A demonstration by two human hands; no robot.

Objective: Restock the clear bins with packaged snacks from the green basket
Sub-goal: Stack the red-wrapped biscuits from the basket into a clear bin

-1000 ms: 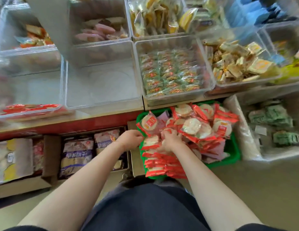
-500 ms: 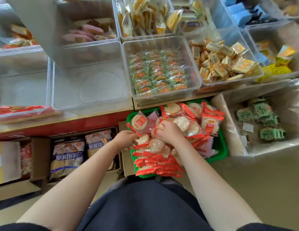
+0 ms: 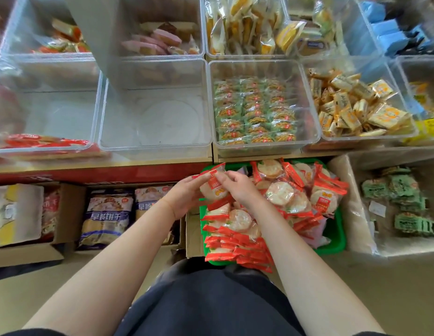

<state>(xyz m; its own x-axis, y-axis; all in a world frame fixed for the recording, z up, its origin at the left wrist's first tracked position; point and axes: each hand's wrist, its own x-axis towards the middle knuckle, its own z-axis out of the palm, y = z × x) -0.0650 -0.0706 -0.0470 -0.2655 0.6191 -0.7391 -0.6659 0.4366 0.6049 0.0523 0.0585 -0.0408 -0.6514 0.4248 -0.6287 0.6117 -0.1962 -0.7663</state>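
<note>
The green basket [image 3: 337,241] sits on the floor below the shelf, heaped with red-and-clear rice cracker packets [image 3: 281,194]. Both hands are raised over its left rim and together hold one or more cracker packets [image 3: 214,187]. My left hand [image 3: 184,194] grips them from the left. My right hand [image 3: 237,185] pinches the top of the front packet with fingertips. Directly above on the shelf stands an empty clear bin [image 3: 157,112]. To its left another clear bin [image 3: 41,105] has a few red packets at its front.
Other clear bins hold green-wrapped snacks [image 3: 254,112], yellow packets [image 3: 351,105], pink cakes [image 3: 157,42] and yellow cakes [image 3: 259,23]. Cardboard boxes of bagged biscuits [image 3: 107,217] sit under the shelf at left. A plastic-lined box of green packets [image 3: 402,202] stands right of the basket.
Both hands have lifted out of the basket pile toward its upper left, now holding cracker packets between them. The camera view has shifted slightly right.
</note>
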